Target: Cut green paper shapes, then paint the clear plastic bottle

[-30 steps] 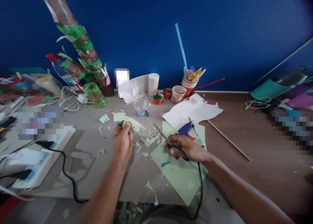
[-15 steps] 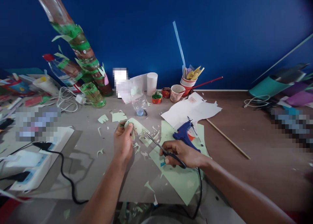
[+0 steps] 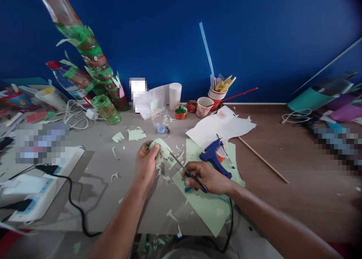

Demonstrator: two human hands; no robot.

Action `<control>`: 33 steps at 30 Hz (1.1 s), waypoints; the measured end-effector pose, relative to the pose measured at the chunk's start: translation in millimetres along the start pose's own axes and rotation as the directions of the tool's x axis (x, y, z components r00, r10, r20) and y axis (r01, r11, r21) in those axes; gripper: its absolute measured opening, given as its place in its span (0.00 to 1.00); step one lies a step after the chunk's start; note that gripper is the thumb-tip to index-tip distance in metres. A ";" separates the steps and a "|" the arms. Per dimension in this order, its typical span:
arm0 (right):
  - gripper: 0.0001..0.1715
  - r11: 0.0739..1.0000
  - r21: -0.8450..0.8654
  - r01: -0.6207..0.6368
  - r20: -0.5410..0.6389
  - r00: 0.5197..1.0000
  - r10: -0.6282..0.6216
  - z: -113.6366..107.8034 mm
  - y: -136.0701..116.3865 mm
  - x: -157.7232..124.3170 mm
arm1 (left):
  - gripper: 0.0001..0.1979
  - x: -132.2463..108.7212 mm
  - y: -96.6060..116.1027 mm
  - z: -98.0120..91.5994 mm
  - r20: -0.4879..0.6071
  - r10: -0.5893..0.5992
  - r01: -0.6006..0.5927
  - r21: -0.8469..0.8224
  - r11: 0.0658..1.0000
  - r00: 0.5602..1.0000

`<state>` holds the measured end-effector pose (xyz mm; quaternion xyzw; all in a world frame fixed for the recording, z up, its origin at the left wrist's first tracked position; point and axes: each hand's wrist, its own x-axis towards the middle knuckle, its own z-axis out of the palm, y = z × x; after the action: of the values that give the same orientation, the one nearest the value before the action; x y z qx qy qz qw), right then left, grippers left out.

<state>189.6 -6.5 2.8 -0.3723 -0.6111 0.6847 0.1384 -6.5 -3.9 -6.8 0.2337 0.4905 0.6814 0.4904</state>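
Note:
Between the thumb and fingers of my left hand [image 3: 147, 161] is a pale green piece of paper [image 3: 163, 147]. My right hand [image 3: 205, 177] grips black-handled scissors [image 3: 178, 161], their blades pointing up and left with the tips at the paper's right edge. Whether the blades are parted is too small to tell. Beneath my right hand lies a large light green sheet [image 3: 212, 213]. A blue glue gun [image 3: 212, 155] rests on that sheet, just beyond my right hand. Paper scraps [image 3: 135, 134] are scattered around my left hand.
A painted bottle tower [image 3: 96, 59] leans at the back left. Along the wall stand paint cups [image 3: 180, 112] and a cup of tools [image 3: 217, 95]. A power strip [image 3: 56, 183] with black cables lies left; a wooden stick [image 3: 263, 160] lies right.
My left hand has shifted slightly right with the paper, towards the scissors. My right hand has moved a little left, bringing the scissor tips to the paper's edge.

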 end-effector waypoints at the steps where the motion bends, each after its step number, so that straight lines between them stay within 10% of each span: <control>1: 0.28 1.000 0.006 0.004 -0.005 1.000 -0.004 1.1 2.0 0.7 | 0.14 -0.2 -1.2 -0.2 0.010 -0.005 0.005 0.005 1.000 1.000; 33: 0.27 0.999 -0.027 0.036 -0.120 0.992 -0.039 14.4 4.2 3.4 | 0.14 -5.0 -14.0 0.5 0.094 -0.046 0.041 0.052 0.998 0.995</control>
<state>178.7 -15.8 -2.7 -0.4031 -0.6170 0.6506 0.1832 2.1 -7.7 -18.4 0.2675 0.4886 0.6461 0.5218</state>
